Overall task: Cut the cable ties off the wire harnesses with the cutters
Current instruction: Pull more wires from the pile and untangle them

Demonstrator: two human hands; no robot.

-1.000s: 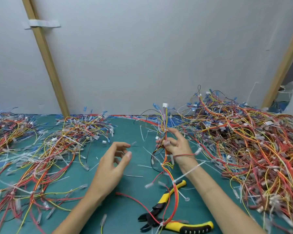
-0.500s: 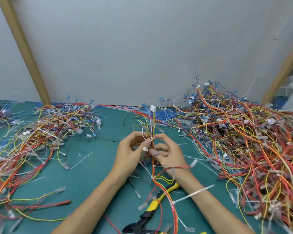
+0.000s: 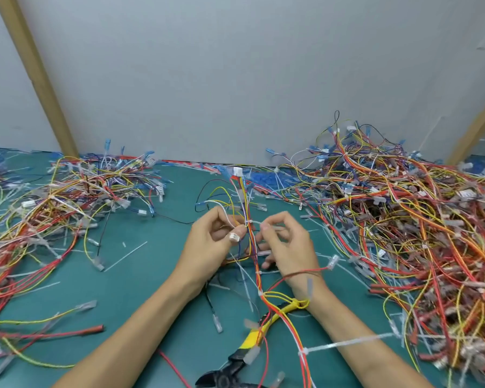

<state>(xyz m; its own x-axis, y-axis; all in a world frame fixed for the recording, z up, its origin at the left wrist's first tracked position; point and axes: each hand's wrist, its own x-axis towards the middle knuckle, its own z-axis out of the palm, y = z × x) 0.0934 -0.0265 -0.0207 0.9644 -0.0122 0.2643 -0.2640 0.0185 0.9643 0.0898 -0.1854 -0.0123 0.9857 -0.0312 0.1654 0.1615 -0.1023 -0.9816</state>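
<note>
A wire harness (image 3: 242,197) of red, yellow, orange and blue wires stands upright between my hands, with a white connector (image 3: 238,171) at its top. My left hand (image 3: 212,243) pinches the bundle just below a white cable tie (image 3: 247,222). Right of the bundle, my right hand (image 3: 287,249) pinches that tie's translucent tail between thumb and forefinger. The harness trails down over my right wrist, with another cable tie (image 3: 345,343) sticking out sideways lower on it. The cutters (image 3: 259,331), yellow-handled with black jaws, lie on the green mat under the wires, held by neither hand.
A big tangled pile of harnesses (image 3: 403,219) fills the right side. A smaller pile (image 3: 76,197) spreads at the left. Cut tie pieces (image 3: 125,256) and loose wires litter the green mat (image 3: 151,281). A grey wall with slanted wooden posts (image 3: 39,79) closes the back.
My left hand came in from the left and took hold of the harness. My right hand then shifted a little to the right, onto the tie's tail.
</note>
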